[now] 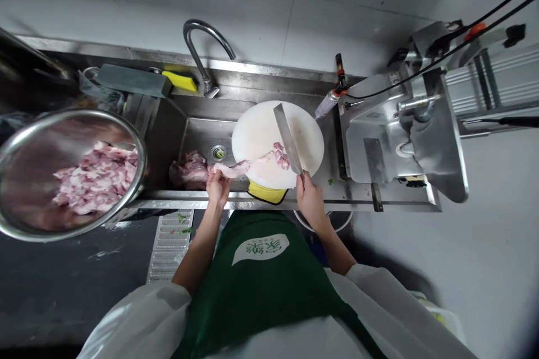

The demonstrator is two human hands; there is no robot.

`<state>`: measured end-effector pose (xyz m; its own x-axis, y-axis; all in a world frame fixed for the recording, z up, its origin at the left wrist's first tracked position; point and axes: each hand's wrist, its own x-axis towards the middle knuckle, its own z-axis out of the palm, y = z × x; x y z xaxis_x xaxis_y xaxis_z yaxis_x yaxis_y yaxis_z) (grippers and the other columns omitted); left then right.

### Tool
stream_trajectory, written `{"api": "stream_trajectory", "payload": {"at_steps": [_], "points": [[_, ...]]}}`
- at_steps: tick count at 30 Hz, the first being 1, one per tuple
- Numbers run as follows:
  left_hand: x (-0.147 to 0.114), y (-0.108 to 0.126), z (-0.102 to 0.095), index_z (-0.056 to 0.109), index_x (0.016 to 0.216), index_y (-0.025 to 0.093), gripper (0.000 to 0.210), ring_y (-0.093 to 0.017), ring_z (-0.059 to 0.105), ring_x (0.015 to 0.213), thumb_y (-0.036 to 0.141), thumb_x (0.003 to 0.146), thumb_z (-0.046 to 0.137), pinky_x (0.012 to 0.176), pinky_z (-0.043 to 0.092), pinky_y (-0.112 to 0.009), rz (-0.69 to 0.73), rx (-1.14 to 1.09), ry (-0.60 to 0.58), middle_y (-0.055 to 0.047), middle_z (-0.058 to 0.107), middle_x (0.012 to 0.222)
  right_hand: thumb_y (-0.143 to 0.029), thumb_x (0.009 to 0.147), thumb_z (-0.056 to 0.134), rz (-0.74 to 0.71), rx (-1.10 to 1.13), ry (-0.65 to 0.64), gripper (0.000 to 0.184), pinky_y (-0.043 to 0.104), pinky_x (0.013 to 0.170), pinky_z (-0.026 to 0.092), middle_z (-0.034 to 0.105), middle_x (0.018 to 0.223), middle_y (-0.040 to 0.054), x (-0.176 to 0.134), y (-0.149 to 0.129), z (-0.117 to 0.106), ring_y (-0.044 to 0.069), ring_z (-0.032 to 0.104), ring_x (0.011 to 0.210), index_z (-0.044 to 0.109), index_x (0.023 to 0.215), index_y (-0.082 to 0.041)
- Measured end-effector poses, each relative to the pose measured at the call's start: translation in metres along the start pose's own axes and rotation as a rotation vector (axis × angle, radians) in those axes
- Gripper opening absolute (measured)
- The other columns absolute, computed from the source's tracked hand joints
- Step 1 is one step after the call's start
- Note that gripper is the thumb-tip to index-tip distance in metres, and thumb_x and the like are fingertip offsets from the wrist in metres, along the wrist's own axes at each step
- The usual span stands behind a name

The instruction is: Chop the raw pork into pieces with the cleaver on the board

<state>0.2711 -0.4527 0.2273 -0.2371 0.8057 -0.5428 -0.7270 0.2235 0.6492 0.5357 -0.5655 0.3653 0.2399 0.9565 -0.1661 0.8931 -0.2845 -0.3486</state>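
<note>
My right hand [310, 199] is closed round the handle of a cleaver [288, 137], its broad blade slanting up over the round white cutting board [248, 129]. Beside the blade lie several small cut pieces of raw meat [279, 156]. With its fingers closed, my left hand [218, 186] grips a long strip of raw meat [231, 170] at the board's left edge; the strip's far end reaches onto the board towards the cut pieces. More raw meat [189, 169] lies in the sink, just left of my left hand.
A large steel bowl [141, 162] of cut meat stands at the left. Behind the sink [202, 129] are a faucet [197, 56], a whetstone [130, 79] and a yellow sponge [180, 81]. A torch canister [327, 104], a second cleaver [374, 165] and a slicing machine [438, 134] are at the right.
</note>
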Motion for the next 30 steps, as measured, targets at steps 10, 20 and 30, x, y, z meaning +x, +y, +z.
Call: {"api": "stream_trajectory", "payload": {"at_steps": [10, 20, 30], "points": [[0.004, -0.004, -0.006, 0.061, 0.081, 0.02, 0.023, -0.014, 0.068, 0.082, 0.023, 0.074, 0.083, 0.082, 0.057, -0.032, -0.013, -0.003, 0.003, 0.001, 0.072, 0.087, -0.033, 0.108, 0.036, 0.02, -0.129, -0.191, 0.033, 0.028, 0.068, 0.038, 0.073, 0.089, 0.0115, 0.007, 0.015, -0.008, 0.024, 0.068, 0.08, 0.063, 0.118, -0.016], [0.001, -0.002, -0.005, 0.065, 0.086, 0.021, 0.02, -0.016, 0.069, 0.089, 0.023, 0.075, 0.082, 0.086, 0.057, -0.034, -0.045, 0.0, -0.011, -0.001, 0.073, 0.092, -0.032, 0.106, 0.031, 0.017, -0.032, -0.217, 0.041, 0.029, 0.069, 0.044, 0.075, 0.086, 0.0105, -0.025, 0.013, 0.044, 0.025, 0.069, 0.076, 0.065, 0.122, -0.016], [0.008, 0.004, -0.02, 0.063, 0.088, 0.021, 0.024, -0.017, 0.068, 0.084, 0.025, 0.074, 0.083, 0.08, 0.059, -0.033, 0.002, 0.003, -0.017, 0.001, 0.07, 0.084, -0.032, 0.108, 0.034, 0.016, -0.146, -0.245, 0.039, 0.029, 0.072, 0.042, 0.076, 0.09, 0.0116, -0.01, 0.007, 0.018, 0.025, 0.07, 0.078, 0.062, 0.129, -0.017]]}}
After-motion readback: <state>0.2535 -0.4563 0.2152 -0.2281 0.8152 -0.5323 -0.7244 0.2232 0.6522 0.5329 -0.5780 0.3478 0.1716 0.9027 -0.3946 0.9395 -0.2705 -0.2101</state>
